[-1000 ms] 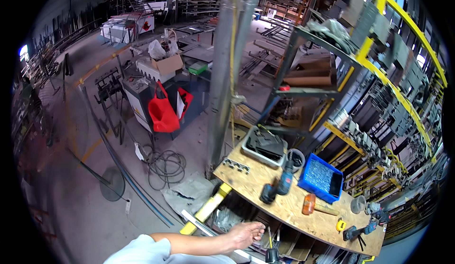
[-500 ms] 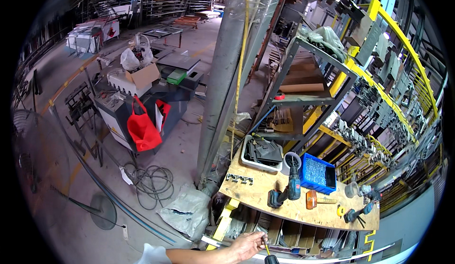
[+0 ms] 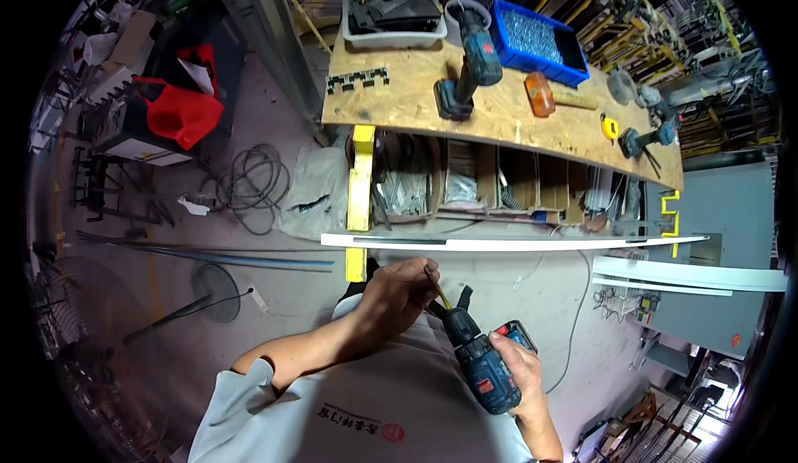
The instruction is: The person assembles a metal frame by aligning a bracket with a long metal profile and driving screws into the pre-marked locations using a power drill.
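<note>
My right hand [image 3: 522, 365] is wrapped around a blue and black cordless drill [image 3: 486, 373], held in front of my shirt. A long, gold-coloured bit [image 3: 440, 291] points from its chuck up toward my left hand [image 3: 403, 287]. The left fingertips are pinched together at the tip of that bit; any small piece between them is too small to make out. Just beyond both hands, a long white profile [image 3: 515, 245] lies across, over a yellow support [image 3: 357, 189] at its left end.
Beyond the profile stands a wooden bench [image 3: 399, 114] with another drill [image 3: 474, 64], an orange-headed mallet [image 3: 540, 95], a blue bin [image 3: 532, 39] of small metal pieces, a white tray [image 3: 395, 39] and a yellow tape measure [image 3: 610, 126]. Cable [image 3: 253, 189] lies coiled on the floor at left.
The view has tilted down, so the bench sits higher in it. My right hand and the whole drill now show, where only the drill's front end was visible. The left hand's pinch stays at the bit.
</note>
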The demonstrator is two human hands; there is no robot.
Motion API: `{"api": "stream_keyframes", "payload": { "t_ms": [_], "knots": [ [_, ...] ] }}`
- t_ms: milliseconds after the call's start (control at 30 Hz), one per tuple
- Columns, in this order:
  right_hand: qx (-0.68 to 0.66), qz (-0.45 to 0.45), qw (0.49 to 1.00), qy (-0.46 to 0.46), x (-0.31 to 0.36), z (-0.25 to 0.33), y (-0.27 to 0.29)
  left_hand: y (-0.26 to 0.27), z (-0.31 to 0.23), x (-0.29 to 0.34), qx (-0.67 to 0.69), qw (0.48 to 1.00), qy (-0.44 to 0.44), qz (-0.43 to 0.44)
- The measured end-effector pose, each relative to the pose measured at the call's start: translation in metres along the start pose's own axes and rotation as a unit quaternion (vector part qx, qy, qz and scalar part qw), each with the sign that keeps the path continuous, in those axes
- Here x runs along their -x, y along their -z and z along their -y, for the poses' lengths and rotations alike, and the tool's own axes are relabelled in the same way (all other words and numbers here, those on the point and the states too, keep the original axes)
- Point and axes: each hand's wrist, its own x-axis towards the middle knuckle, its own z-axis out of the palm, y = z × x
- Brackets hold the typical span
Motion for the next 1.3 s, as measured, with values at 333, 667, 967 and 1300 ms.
{"api": "stream_keyframes", "payload": {
  "t_ms": [333,667,967,1300],
  "knots": [
    [-0.054,-0.061,0.980,-0.180,0.047,0.001,-0.011,0.036,0.033,-0.021,-0.189,0.976,-0.110,-0.001],
    [0.033,-0.093,0.949,-0.299,0.048,0.023,-0.020,0.023,-0.025,-0.105,-0.773,0.435,-0.445,0.121],
    [0.042,-0.100,0.945,-0.308,0.035,0.023,-0.034,0.044,-0.019,-0.125,-0.773,0.443,-0.433,0.134],
    [0.002,-0.100,0.896,-0.434,0.022,0.025,-0.045,0.042,-0.017,-0.118,-0.757,0.460,-0.440,0.145]
  ]
}}
